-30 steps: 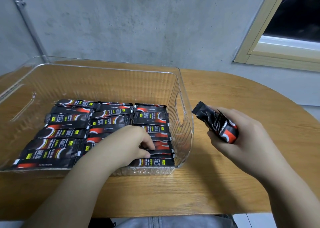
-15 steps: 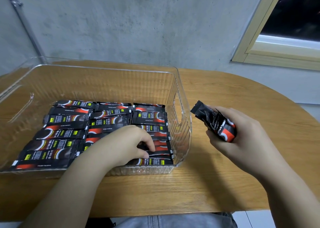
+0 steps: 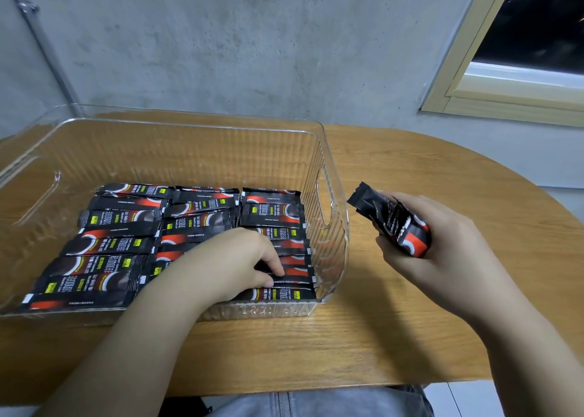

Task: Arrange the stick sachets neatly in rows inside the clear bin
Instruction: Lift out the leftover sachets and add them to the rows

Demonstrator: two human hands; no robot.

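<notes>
The left hand [image 3: 234, 263] reaches into the clear bin [image 3: 328, 176] on the wooden surface [image 3: 410, 170], its curled fingers pinching a sachet in the right row of the black and red sachets [image 3: 120, 246] lying in three rows, while the right hand [image 3: 442, 252] holds a bunch of sachets [image 3: 395, 223] tight beside the bin.

Black, red-swooshed stick sachets [image 3: 120, 246] fill the ribbed clear bin [image 3: 328, 176] on brown woodgrain table [image 3: 410, 170].
</notes>
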